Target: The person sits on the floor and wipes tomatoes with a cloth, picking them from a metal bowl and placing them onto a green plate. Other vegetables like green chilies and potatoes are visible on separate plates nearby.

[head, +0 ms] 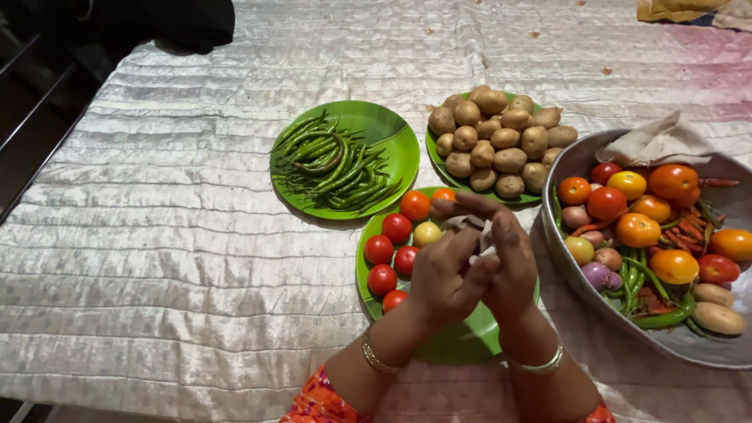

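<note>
My left hand [445,276] and my right hand [507,262] meet above a green plate [464,342] of red and orange tomatoes [392,249]. Both hands pinch a small whitish thing [479,237] between the fingers; I cannot tell what it is. Each wrist wears a metal bangle. The hands hide the right half of the tomato plate.
A green plate of green chillies [335,163] sits behind on the left, a green plate of small potatoes [495,138] behind on the right. A large metal bowl [576,270] at right holds mixed tomatoes, onions, chillies, potatoes and a beige cloth [656,142]. A shiny quilted cloth [172,235] covers the surface.
</note>
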